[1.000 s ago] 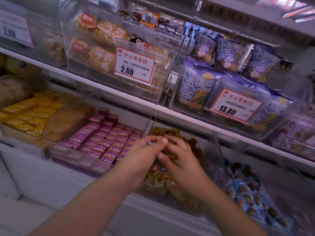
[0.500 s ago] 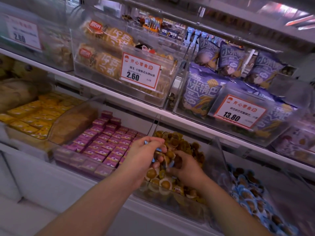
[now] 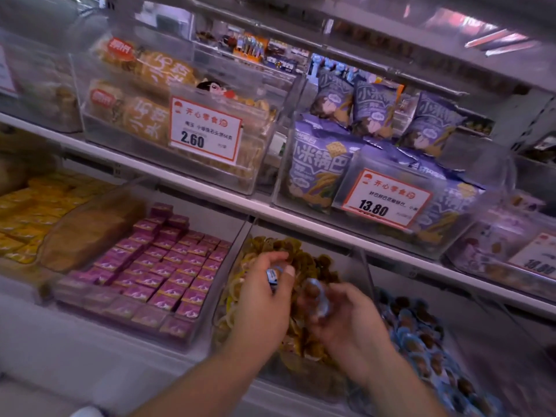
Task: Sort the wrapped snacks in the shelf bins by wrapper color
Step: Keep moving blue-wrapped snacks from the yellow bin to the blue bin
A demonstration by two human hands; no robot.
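Both hands have lifted slightly out of the middle bin since a moment ago, and my right hand now has a wrapper up clear of the heap. Going left to right along the lower shelf (image 3: 301, 219): the yellow packets (image 3: 27, 218), then the bin of purple boxes (image 3: 168, 266). Next, my left hand (image 3: 264, 299) hovers over the yellow-wrapped snack bin (image 3: 231, 296), fingers pinching a small blue-wrapped snack (image 3: 272, 273) so it stays apart from the yellow ones. My right hand (image 3: 346, 314) curls round another blue-edged snack (image 3: 316, 296), blurred. I judge both belong in the blue-wrapper bin (image 3: 421, 335) at the right end.
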